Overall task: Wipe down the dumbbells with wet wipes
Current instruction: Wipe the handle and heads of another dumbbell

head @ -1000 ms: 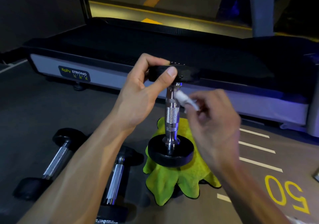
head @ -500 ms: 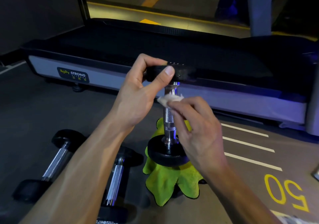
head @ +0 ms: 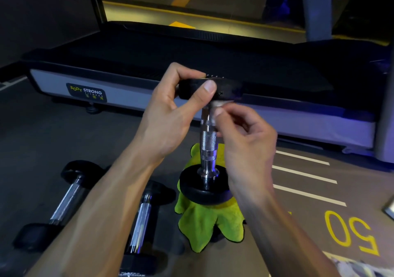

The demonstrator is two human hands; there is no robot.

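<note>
Left hand [head: 168,114] grips the upright dumbbell [head: 207,144] at frame center; right hand [head: 245,140] pinches a wet wipe [head: 219,104] against its handle.

A dumbbell [head: 208,146] stands upright on a green cloth [head: 210,223] on the floor. The left hand [head: 170,114] grips its top weight; the right hand [head: 245,140] pinches a white wipe [head: 217,106] against the handle just under that weight. 2 more dumbbells [head: 64,200] [head: 140,219] lie to the left, a treadmill [head: 128,93] behind

Black-ended chrome dumbbell [head: 208,148], lime-green cloth [head: 210,223], white wipe [head: 220,104].
</note>
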